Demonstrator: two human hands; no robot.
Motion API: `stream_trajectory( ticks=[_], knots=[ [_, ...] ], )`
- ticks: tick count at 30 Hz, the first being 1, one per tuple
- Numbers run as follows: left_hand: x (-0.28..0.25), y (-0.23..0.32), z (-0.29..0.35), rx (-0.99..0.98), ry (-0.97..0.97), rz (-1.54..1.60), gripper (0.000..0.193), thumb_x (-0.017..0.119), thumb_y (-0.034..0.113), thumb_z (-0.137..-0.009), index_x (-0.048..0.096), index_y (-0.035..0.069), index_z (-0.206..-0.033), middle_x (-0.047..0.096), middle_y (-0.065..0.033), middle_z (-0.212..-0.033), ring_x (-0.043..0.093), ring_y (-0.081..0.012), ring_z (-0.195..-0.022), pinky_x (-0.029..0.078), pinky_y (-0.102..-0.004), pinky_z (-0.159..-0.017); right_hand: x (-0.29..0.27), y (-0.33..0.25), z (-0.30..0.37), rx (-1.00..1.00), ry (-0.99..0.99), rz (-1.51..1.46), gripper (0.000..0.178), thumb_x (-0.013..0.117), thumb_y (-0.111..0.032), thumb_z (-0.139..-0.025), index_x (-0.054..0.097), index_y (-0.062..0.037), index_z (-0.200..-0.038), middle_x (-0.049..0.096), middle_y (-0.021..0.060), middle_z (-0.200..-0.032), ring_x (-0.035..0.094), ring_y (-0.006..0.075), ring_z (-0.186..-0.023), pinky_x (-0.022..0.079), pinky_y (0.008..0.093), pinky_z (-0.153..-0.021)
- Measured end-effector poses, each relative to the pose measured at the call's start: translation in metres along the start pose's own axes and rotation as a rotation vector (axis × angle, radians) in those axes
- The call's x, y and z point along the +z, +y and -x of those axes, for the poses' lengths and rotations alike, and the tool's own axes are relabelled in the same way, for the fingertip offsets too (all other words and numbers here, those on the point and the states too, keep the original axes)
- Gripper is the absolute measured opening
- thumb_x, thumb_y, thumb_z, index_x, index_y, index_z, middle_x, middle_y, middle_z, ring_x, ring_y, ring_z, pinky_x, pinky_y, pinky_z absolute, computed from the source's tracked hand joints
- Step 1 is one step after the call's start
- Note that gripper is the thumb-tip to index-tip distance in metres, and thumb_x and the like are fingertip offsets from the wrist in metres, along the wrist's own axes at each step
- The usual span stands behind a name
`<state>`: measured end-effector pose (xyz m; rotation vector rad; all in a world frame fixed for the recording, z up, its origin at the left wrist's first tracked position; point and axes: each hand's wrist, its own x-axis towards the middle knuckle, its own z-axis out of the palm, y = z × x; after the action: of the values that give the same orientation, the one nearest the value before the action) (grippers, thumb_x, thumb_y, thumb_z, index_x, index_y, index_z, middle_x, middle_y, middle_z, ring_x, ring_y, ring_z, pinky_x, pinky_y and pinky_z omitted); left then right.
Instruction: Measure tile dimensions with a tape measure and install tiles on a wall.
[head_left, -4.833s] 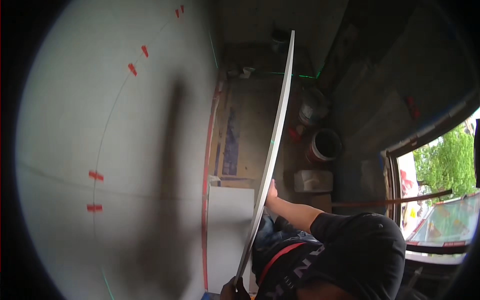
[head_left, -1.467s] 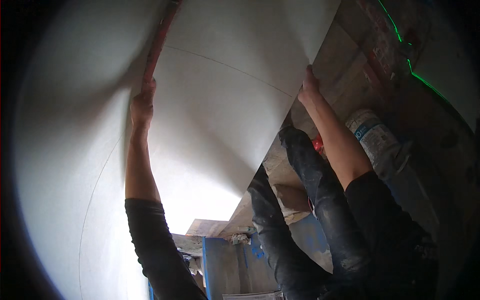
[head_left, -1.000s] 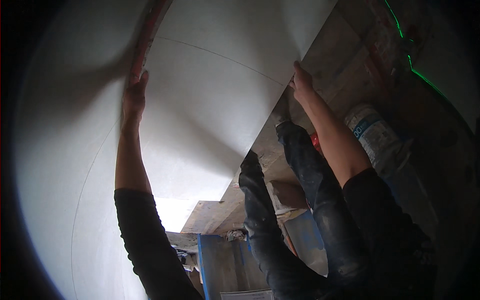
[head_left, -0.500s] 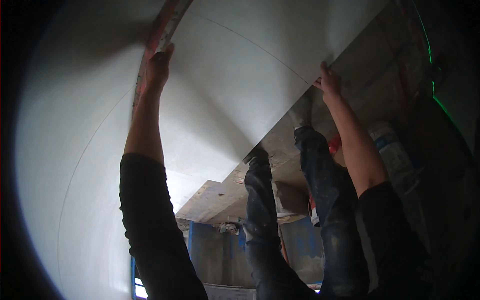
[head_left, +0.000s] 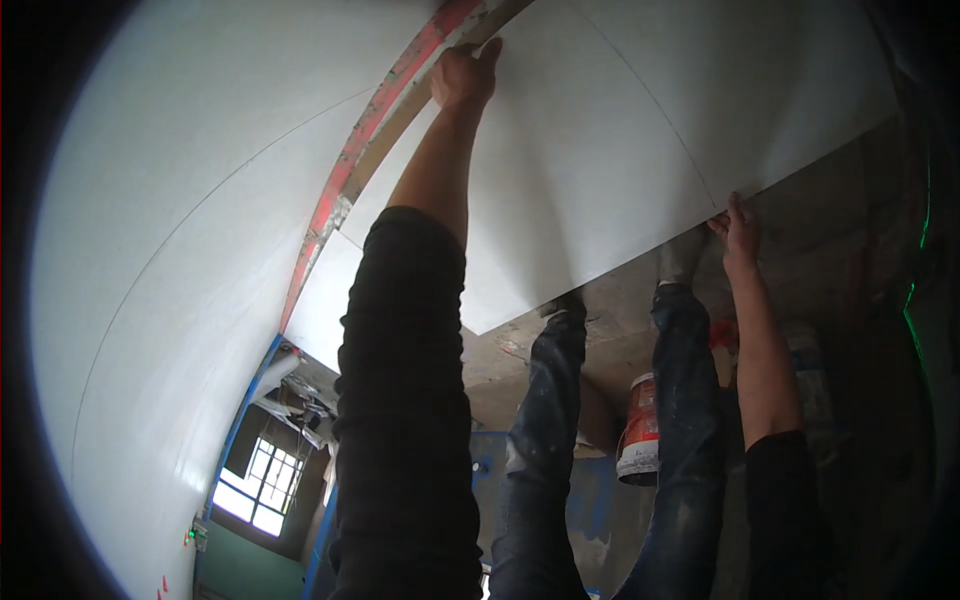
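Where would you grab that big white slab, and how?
I'd probably take the white slab by two opposite edges, left hand from the left, right hand from the right: its broad face is flat, with no handle showing.

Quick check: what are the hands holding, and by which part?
The large white panel, by two opposite edges: the left hand grips the edge nearer the white wall, the right hand the other.

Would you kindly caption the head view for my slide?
Left hand and right hand hold opposite edges of a white panel.
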<state>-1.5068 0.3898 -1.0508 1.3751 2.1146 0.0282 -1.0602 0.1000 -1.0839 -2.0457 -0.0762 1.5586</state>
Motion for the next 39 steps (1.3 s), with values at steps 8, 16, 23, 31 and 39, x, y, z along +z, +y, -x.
stream_trajectory(
  ticks=[8,16,23,31,39],
  knots=[
    [0.004,-0.003,0.018,0.066,0.148,-0.09,0.052,0.069,0.051,-0.093,0.073,0.016,-0.132,0.07,-0.0163,-0.132,0.066,-0.0372,-0.122,0.052,-0.0499,-0.103,0.025,-0.018,0.014,0.006,-0.053,-0.004,0.061,0.069,-0.054,-0.099,0.061,0.0022,-0.119,0.069,0.0103,-0.109,0.069,0.0181,-0.093,0.061,0.0342,-0.08],
    [0.017,-0.01,0.038,0.069,0.14,-0.09,0.054,0.07,0.042,-0.093,0.066,0.014,-0.139,0.061,-0.0139,-0.145,0.06,-0.0353,-0.131,0.05,-0.0506,-0.105,0.02,-0.015,0.019,-0.025,-0.04,0.029,0.054,0.069,-0.051,-0.101,0.063,0.0012,-0.115,0.07,0.0077,-0.098,0.069,0.0168,-0.082,0.061,0.0325,-0.073],
    [0.022,-0.058,0.095,0.248,0.19,-0.049,0.059,0.072,0.034,-0.095,0.057,0.012,-0.148,0.05,-0.0147,-0.158,0.051,-0.0378,-0.141,0.046,-0.0478,-0.112,0.016,-0.014,0.02,-0.053,0.0,0.071,0.056,0.072,-0.053,-0.098,0.063,-0.0023,-0.119,0.068,0.0069,-0.101,0.067,0.0159,-0.078,0.061,0.0312,-0.071],
    [0.075,-0.151,0.345,-1.043,0.134,0.719,0.043,0.069,0.034,-0.1,0.068,-0.007,-0.114,0.073,-0.0172,-0.091,0.072,-0.0289,-0.093,0.058,-0.0408,-0.073,0.001,-0.034,0.012,0.029,0.03,0.093,0.056,0.072,-0.057,-0.096,0.064,-0.0074,-0.121,0.067,0.0017,-0.089,0.064,0.0128,-0.074,0.048,0.028,-0.057],
    [0.11,-0.249,0.447,-1.469,0.63,1.478,0.095,0.063,0.059,-0.101,0.033,-0.016,-0.149,0.048,-0.0345,-0.145,0.062,-0.044,-0.123,0.06,-0.0491,-0.1,0.043,-0.029,0.041,0.105,-0.056,0.058,0.051,0.07,-0.058,-0.097,0.064,-0.0138,-0.122,0.067,-0.0002,-0.087,0.063,0.0138,-0.07,0.04,0.0289,-0.055]
  ],
)
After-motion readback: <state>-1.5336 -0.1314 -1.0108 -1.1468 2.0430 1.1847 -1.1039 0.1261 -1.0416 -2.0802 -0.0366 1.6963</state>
